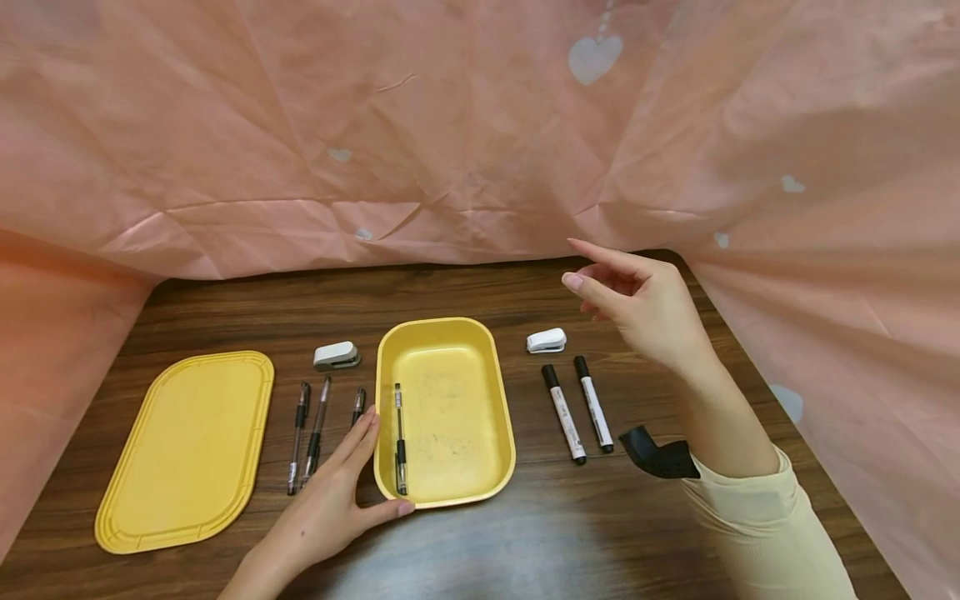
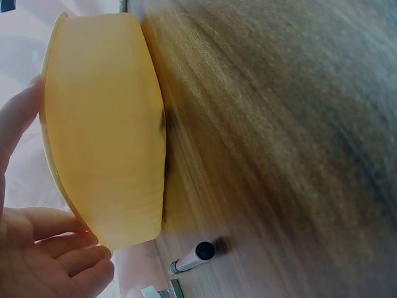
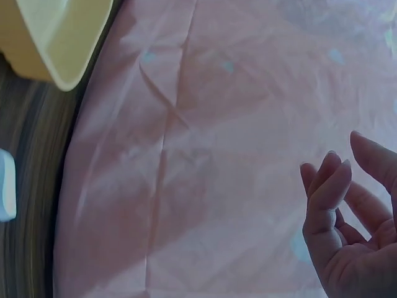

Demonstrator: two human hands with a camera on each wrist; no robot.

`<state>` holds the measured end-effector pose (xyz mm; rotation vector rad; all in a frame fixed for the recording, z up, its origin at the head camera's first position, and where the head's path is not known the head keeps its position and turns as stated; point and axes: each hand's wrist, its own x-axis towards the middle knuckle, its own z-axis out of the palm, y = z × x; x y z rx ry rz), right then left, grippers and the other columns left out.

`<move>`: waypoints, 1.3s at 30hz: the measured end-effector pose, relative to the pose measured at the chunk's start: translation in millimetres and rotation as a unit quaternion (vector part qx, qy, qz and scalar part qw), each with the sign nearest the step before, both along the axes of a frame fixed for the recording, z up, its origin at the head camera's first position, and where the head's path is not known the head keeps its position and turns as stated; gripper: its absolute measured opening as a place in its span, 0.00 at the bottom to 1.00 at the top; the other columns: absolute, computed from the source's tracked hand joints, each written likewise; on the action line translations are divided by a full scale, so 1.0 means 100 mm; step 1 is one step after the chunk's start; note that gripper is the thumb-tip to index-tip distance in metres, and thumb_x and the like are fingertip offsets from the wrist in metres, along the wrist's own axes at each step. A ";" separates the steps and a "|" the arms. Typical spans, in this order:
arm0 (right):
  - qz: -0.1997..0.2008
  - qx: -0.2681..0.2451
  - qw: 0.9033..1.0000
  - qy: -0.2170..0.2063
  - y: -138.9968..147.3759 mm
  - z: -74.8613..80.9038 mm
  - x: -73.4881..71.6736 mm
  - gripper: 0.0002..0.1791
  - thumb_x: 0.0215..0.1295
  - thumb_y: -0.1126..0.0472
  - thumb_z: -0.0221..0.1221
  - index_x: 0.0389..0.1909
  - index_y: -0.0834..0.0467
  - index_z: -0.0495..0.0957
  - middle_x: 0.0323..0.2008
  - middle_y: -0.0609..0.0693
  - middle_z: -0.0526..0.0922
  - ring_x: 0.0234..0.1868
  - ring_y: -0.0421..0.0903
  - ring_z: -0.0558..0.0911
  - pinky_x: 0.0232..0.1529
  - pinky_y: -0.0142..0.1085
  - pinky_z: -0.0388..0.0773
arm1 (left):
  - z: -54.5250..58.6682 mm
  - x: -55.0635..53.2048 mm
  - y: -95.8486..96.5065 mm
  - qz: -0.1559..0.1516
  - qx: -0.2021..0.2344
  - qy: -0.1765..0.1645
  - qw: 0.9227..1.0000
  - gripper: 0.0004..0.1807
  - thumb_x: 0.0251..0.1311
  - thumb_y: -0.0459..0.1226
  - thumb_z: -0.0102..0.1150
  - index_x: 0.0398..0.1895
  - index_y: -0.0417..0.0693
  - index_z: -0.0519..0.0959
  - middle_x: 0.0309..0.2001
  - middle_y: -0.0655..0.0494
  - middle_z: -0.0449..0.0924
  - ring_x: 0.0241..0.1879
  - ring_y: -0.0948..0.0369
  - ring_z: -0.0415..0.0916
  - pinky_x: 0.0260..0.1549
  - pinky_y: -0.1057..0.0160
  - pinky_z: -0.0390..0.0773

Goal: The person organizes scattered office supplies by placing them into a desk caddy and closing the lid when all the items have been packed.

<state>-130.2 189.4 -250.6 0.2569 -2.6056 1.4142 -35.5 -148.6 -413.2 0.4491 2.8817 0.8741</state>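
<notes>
L hand point(image 1: 333, 497): fingers extended, wide of thumb, touching yellow box point(image 1: 457, 417) at L/near rim. R hand point(image 1: 651, 307): fingers loosely bent, raised R of box.

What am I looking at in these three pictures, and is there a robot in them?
There's no robot, just a person's two bare hands. The wide picture comes from a camera worn on the head, looking forward and down. The other two come from cameras on the wrists: the left one sees the yellow box up close, the right one mostly pink cloth. On the wooden table are the box, a flat yellow lid, three pens, two markers and two small gadgets. Another pen lies inside the box. The left hand touches the box's edge. The right hand is up in the air, holding nothing.
</notes>
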 end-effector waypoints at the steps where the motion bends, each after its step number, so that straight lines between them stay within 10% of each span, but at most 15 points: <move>1: -0.001 0.003 1.000 0.003 0.03 0.00 -0.01 0.23 0.63 0.54 0.64 0.60 0.47 0.78 0.29 0.35 0.82 0.25 0.37 0.82 0.30 0.29 0.81 | 0.00 0.00 0.00 0.001 -0.001 -0.002 1.000 0.59 0.44 0.61 0.70 0.74 0.39 0.57 0.76 0.43 0.51 0.70 0.44 0.60 0.59 0.43 0.72; 10: -0.024 0.039 0.999 -0.010 0.24 -0.14 -0.07 0.25 0.62 0.52 0.65 0.62 0.46 0.76 0.34 0.29 0.81 0.30 0.30 0.81 0.29 0.24 0.79 | -0.02 0.00 0.01 0.001 0.001 -0.004 1.000 0.59 0.44 0.61 0.71 0.74 0.40 0.56 0.76 0.44 0.51 0.71 0.44 0.59 0.60 0.43 0.72; 19: -0.059 0.099 0.993 -0.039 0.36 -0.34 -0.07 0.27 0.61 0.42 0.63 0.61 0.43 0.77 0.43 0.46 0.84 0.30 0.34 0.74 0.28 0.26 0.71 | -0.03 0.00 0.02 0.005 -0.001 -0.016 1.000 0.60 0.43 0.62 0.70 0.75 0.42 0.54 0.77 0.45 0.49 0.71 0.44 0.59 0.59 0.43 0.72; 39: -0.057 0.082 0.990 -0.100 0.51 -0.90 -0.02 0.30 0.61 0.43 0.63 0.63 0.49 0.75 0.40 0.47 0.81 0.27 0.35 0.76 0.24 0.30 0.74 | -0.05 0.01 0.01 0.007 0.001 -0.007 1.000 0.60 0.44 0.63 0.69 0.75 0.44 0.54 0.77 0.48 0.48 0.71 0.46 0.59 0.61 0.44 0.71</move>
